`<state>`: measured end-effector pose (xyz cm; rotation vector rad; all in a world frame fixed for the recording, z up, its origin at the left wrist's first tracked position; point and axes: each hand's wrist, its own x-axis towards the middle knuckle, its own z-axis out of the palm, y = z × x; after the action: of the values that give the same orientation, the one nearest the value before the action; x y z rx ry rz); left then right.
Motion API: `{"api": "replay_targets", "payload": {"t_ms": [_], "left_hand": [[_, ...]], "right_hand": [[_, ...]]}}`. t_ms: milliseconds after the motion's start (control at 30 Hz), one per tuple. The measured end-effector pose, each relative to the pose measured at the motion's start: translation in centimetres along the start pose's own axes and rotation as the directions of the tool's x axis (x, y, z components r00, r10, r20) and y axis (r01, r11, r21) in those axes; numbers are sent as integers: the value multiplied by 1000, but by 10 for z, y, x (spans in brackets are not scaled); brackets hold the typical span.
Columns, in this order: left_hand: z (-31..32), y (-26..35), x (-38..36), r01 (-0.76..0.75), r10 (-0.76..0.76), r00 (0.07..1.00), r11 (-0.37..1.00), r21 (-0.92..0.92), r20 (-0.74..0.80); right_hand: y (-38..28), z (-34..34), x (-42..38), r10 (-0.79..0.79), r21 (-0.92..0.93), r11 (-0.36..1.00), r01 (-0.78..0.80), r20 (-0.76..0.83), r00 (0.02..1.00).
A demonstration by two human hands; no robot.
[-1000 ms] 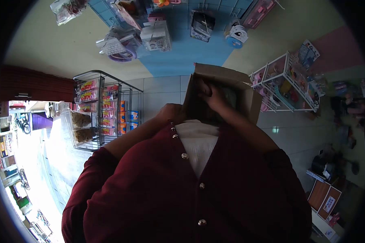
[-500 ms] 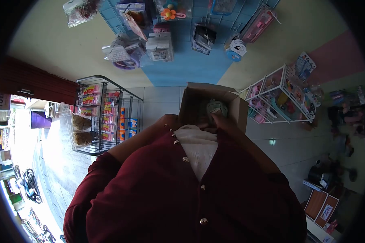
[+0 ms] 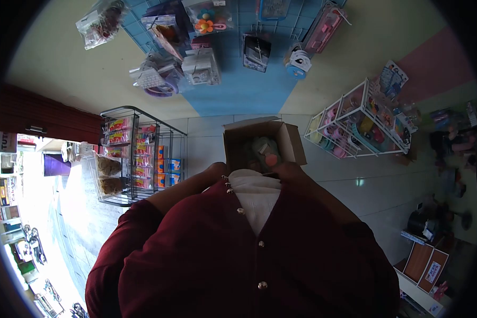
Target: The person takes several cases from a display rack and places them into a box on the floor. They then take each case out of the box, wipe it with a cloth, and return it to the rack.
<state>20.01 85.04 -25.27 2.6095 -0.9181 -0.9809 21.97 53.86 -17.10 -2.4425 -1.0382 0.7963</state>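
The open brown cardboard box (image 3: 296, 143) sits between the left hand (image 3: 215, 170) and right hand (image 3: 288, 171). The right hand has withdrawn from inside, exposing dull-green contents (image 3: 262, 147); hidden fingers leave either hand's grip uncertain.

The box (image 3: 294, 143) is plain brown cardboard, matt and smooth. The cardigan (image 3: 196, 254) is soft, matt dark cloth with shiny, metal-looking buttons (image 3: 261, 244), over a white shirt (image 3: 254, 196) of finely ribbed cloth. Floor tiles (image 3: 334, 185) look smooth and glossy, catching a glint. The rack (image 3: 135, 109) seems black-coated metal wire, its packets (image 3: 116, 136) shiny plastic. The wall (image 3: 238, 100) has matt paint; a hanging bag (image 3: 103, 24) is clear, crinkled plastic.
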Motion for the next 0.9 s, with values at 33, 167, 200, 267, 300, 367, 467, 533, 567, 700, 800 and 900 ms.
{"api": "replay_targets", "payload": {"t_ms": [33, 167, 200, 267, 300, 367, 467, 533, 567, 700, 800, 900], "left_hand": [[3, 3, 1, 0, -1, 1000, 1000, 2, 30], [23, 17, 14, 5, -5, 1000, 998, -65, 6], [27, 26, 16, 17, -21, 999, 995, -95, -38], [33, 50, 22, 26, -36, 996, 992, -126, -84], [34, 65, 24, 15, -24, 995, 996, -92, -101], [34, 93, 28, 7, -14, 992, 999, -53, -124], [18, 132, 34, 43, -41, 989, 999, -11, 144], [56, 127, 52, -40, 19, 983, 993, 115, 181], [51, 139, 53, -46, 25, 983, 993, 112, 183], [73, 156, 46, 42, -41, 988, 999, -2, 152], [80, 155, 46, 19, -16, 991, 1000, -23, 136], [58, 157, 45, 107, -82, 965, 990, -87, 249]], "right_hand": [[14, 16, -2, -6, -5, 1000, 6, 10, 1000], [41, 38, -22, 76, 352, 933, -82, 30, 997], [43, 36, -32, 2, 363, 932, 3, -12, 1000], [55, 48, -47, 290, 576, 762, -294, 101, 952], [55, 45, -59, 409, 655, 625, -424, 188, 893], [57, 37, -84, 342, 422, 818, -391, 190, 920], [68, 46, -104, 206, 43, 974, -221, 220, 953], [91, 81, -112, 367, 45, 917, -396, 297, 882], [104, 92, -114, 441, 39, 877, -479, 333, 834], [102, 107, -132, 456, 114, 838, -534, 392, 799], [97, 109, -136, 449, 151, 830, -536, 389, 804], [89, 105, -139, 438, 197, 824, -531, 374, 818]]}}
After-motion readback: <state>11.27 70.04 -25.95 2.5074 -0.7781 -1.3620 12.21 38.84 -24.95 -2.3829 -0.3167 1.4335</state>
